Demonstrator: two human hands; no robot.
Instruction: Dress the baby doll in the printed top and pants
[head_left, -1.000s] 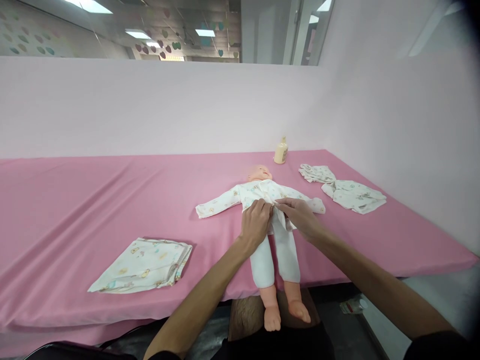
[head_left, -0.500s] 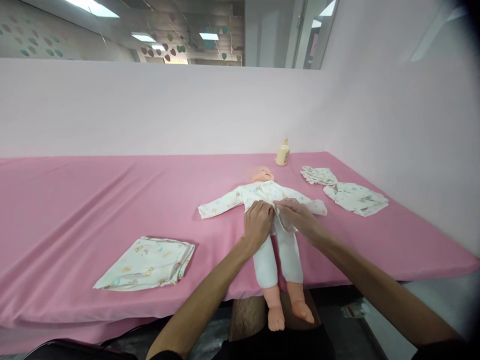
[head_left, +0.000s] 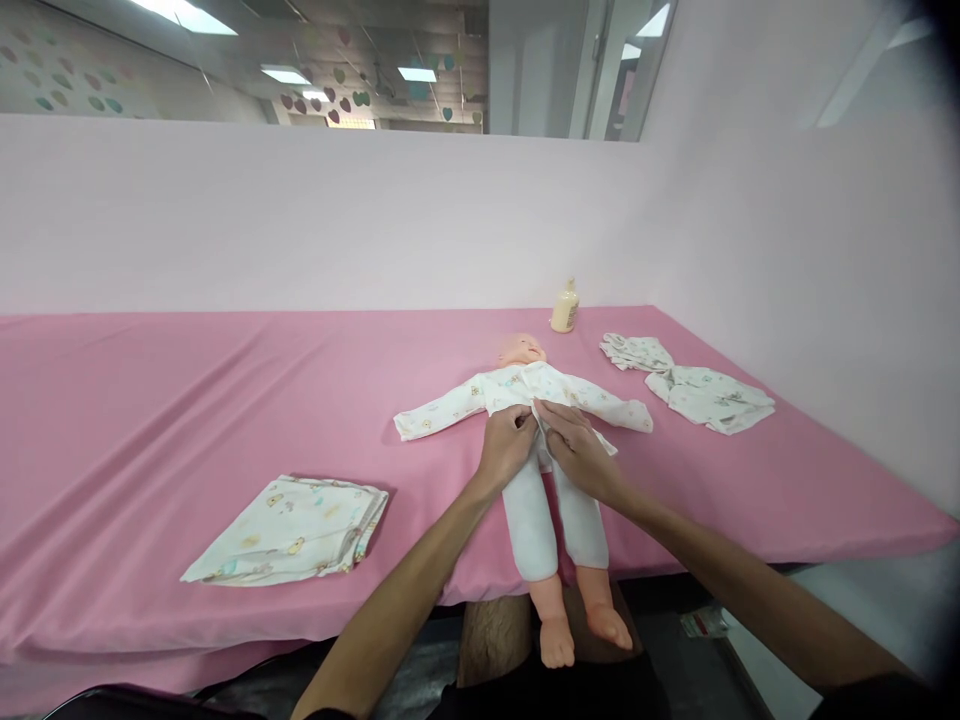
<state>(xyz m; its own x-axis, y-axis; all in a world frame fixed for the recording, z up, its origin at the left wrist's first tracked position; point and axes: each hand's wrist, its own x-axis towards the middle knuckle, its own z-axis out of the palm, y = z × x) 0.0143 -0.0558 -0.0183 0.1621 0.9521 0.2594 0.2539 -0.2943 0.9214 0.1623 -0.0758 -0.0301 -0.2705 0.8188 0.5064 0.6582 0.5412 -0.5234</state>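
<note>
A baby doll (head_left: 521, 350) lies on its back with its legs toward me and its feet over the table's edge. It wears a white printed baby shirt (head_left: 495, 391), both sleeves spread sideways, and plain white legs show below. My left hand (head_left: 508, 440), fingers curled, grips the shirt's front edge at the belly. Right beside it, my right hand (head_left: 574, 442) pinches the same front with its fingertips, its other fingers fairly straight. The bit of cloth between the fingertips is mostly hidden. The shirt's lower corner sticks out past my right hand.
A folded printed cloth (head_left: 292, 530) lies at the left front of the pink-covered table (head_left: 187, 400). At the back stands a pale yellow pump bottle (head_left: 565, 308). Small printed baby clothes (head_left: 709, 397) lie on the right. A white wall (head_left: 315, 220) borders the table behind.
Both hands have shifted slightly left and stay together at the shirt front. My right hand has turned, with its fingers closer to my left hand. The doll remains in place.
</note>
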